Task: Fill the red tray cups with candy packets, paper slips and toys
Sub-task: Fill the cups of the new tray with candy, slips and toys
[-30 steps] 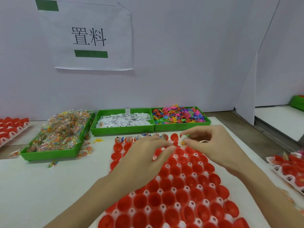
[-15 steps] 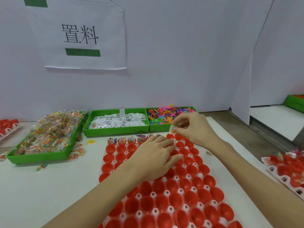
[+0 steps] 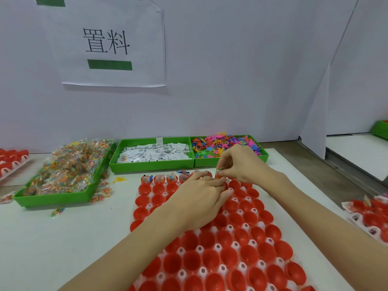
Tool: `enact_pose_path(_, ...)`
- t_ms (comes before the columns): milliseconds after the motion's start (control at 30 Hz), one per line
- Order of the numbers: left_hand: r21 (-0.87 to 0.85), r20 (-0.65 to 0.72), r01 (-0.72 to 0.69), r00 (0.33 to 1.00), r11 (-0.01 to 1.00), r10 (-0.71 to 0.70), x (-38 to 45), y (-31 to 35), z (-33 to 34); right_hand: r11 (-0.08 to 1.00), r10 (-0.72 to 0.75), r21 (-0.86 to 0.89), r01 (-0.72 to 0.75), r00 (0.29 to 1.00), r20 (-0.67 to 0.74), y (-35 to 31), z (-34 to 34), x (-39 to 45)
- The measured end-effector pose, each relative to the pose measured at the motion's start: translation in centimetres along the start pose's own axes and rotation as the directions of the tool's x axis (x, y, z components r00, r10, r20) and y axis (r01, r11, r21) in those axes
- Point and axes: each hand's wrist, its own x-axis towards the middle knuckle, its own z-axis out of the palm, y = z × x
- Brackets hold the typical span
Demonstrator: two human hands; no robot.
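A red tray of cups (image 3: 228,248) lies in front of me; the far row's left cups (image 3: 159,179) hold packets and toys, the rest show bare red. My left hand (image 3: 199,198) rests palm down on the tray's far part, fingers curled; what it holds is hidden. My right hand (image 3: 241,164) pinches a small green toy (image 3: 220,169) over a far-row cup. Behind stand green bins of candy packets (image 3: 63,171), paper slips (image 3: 153,154) and coloured toys (image 3: 222,143).
Loose candy packets (image 3: 100,191) and a yellow toy (image 3: 119,180) lie on the white table beside the bins. Another red tray (image 3: 12,160) sits far left, a filled one (image 3: 369,215) at the right edge. A white partition wall with a paper sign (image 3: 107,43) stands behind.
My right hand went back toward the toy bin, then came down to the tray's far row with a toy. My left hand stayed on the tray.
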Motion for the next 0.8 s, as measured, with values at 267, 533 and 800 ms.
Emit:
enact_pose_path(267,-0.029,0.05,-0.035,0.998,0.999,0.037,0.1,-0.5,-0.5,0.987,0.118,-0.13,-0.09,0.969,0.219,-1.4,-1.1,2.2)
enact_pose_path(533,-0.078,0.079,-0.007,0.997,0.997,0.013,0.2,-0.4,-0.6,0.967,0.153,-0.247,-0.063,0.919,0.365,-2.4,-2.2,3.4)
enact_pose_path(800,-0.073,0.072,0.004,0.997,0.997,0.002,0.1,-0.4,-0.3,0.988,0.062,-0.152,0.012,0.878,0.475,-1.3,-3.8,4.0)
